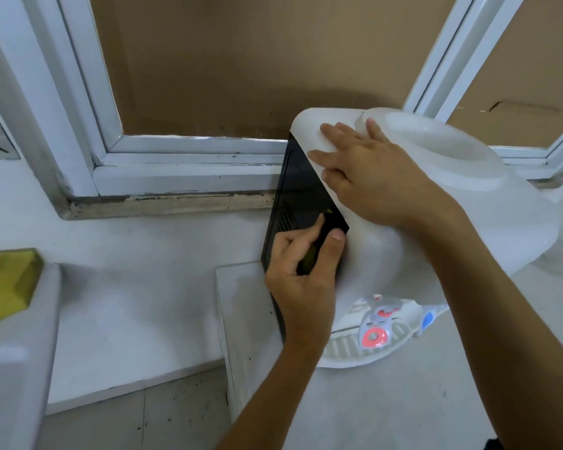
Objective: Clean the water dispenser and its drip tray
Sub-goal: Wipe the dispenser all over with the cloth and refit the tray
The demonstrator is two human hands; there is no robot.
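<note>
left hand [301,274] pinches a scrubber [309,259] on the dispenser [387,254]; right hand [364,170] lies flat.

window frame [189,157] behind dispenser [387,254], counter left open

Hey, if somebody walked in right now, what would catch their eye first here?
First, the white water dispenser at centre right, with the right hand resting flat on its top. The left hand grips a dark green pad against the dispenser's black side panel. Next, the red tap over the drip tray below, and a yellow sponge at far left.
</note>
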